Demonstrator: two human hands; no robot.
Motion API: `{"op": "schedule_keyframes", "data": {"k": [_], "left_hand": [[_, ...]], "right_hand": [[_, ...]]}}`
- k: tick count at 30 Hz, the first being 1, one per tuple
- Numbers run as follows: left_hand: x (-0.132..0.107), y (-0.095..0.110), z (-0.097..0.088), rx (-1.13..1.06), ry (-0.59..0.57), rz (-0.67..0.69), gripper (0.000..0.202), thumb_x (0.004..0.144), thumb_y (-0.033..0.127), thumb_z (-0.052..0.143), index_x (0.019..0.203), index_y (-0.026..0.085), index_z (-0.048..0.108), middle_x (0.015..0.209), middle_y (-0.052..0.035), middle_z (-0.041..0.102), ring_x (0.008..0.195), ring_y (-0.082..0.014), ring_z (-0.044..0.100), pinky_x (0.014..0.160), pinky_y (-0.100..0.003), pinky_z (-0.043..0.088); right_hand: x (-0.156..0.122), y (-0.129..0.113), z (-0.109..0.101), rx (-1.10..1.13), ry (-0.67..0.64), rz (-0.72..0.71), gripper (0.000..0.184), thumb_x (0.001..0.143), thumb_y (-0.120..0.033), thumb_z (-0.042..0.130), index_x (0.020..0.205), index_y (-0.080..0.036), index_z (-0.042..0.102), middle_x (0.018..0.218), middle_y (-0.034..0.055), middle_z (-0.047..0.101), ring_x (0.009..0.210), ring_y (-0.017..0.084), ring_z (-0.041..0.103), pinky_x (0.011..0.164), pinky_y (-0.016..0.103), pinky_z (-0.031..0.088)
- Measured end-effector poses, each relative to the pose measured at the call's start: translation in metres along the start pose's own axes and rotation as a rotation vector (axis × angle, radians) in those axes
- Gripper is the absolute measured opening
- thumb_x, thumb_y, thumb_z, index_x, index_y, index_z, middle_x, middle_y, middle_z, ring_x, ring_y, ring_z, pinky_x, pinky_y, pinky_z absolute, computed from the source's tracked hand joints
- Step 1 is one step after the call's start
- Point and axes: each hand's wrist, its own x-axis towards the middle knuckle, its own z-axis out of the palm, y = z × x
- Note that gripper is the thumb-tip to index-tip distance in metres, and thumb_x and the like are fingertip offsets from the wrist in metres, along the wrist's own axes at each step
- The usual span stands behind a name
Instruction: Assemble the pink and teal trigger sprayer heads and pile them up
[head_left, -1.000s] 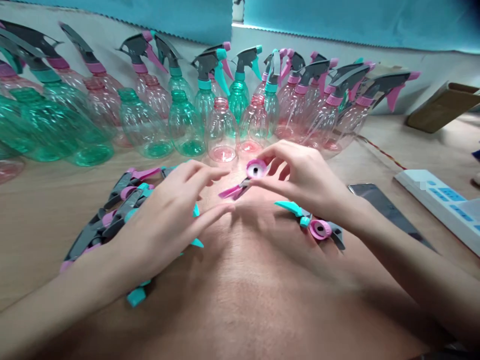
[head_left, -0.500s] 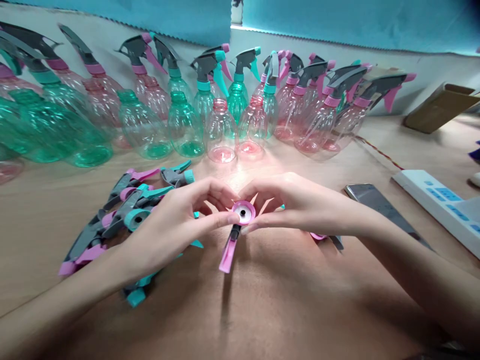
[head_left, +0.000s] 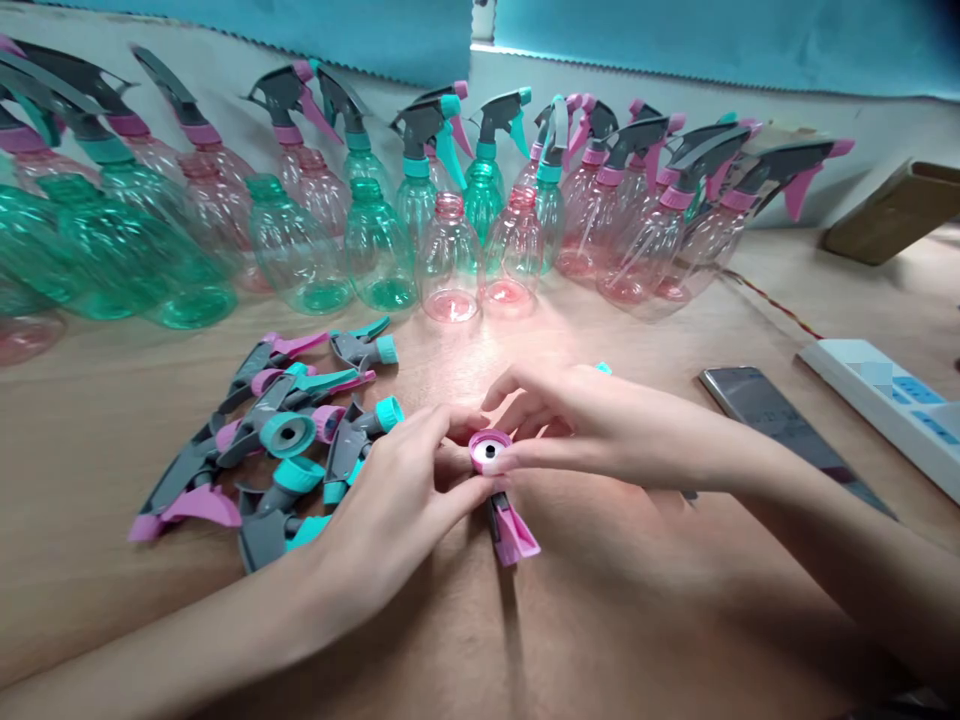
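Note:
Between my two hands is a pink-and-grey spray trigger head (head_left: 514, 535), its round pink collar with a white disc and dark hole facing me and its pink lever pointing down. My left hand (head_left: 420, 490) is closed on it from the left, thumb under the collar. From the right, my right hand (head_left: 566, 420) pinches the collar, its thumb across the lower rim. To the left of my left hand lies a pile of loose trigger heads (head_left: 289, 434), grey with teal or pink parts. A teal piece (head_left: 603, 369) peeks out behind my right hand; the rest is hidden.
Along the back stand open green bottles (head_left: 380, 250) and pink bottles (head_left: 450, 265), with several bottles wearing trigger heads (head_left: 645, 225). On the right lie a phone (head_left: 787, 425), a white power strip (head_left: 892, 400) with a cord, and a brown box (head_left: 892, 210).
The trigger head has turned, its lever swinging from lower left to lower right. My left hand has moved down and right, uncovering more of the pile. My right thumb now lies over the collar.

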Motion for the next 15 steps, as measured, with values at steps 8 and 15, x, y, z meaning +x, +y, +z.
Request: {"op": "schedule_keyframes", "data": {"k": [8,15], "left_hand": [[0.000,0.006,-0.012,0.295,0.237,0.349,0.030,0.084,0.018,0.063,0.114,0.022,0.059,0.107,-0.0034,0.064,0.099,-0.0186,0.058,0.087,-0.034,0.042],[0.001,0.004,-0.014,0.371,0.200,0.420,0.025,0.090,0.023,0.057,0.115,0.023,0.058,0.105,-0.0025,0.067,0.102,-0.0204,0.055,0.096,-0.042,0.031]], "right_hand": [[0.002,-0.004,0.002,0.354,0.102,-0.017,0.023,0.083,-0.024,0.064,0.101,-0.017,0.050,0.105,0.0056,0.063,0.094,0.018,0.065,0.082,0.035,0.054],[0.000,-0.008,0.003,0.307,0.135,-0.028,0.034,0.079,-0.017,0.067,0.107,-0.017,0.047,0.106,0.0050,0.060,0.090,0.017,0.065,0.071,0.030,0.055]]}}
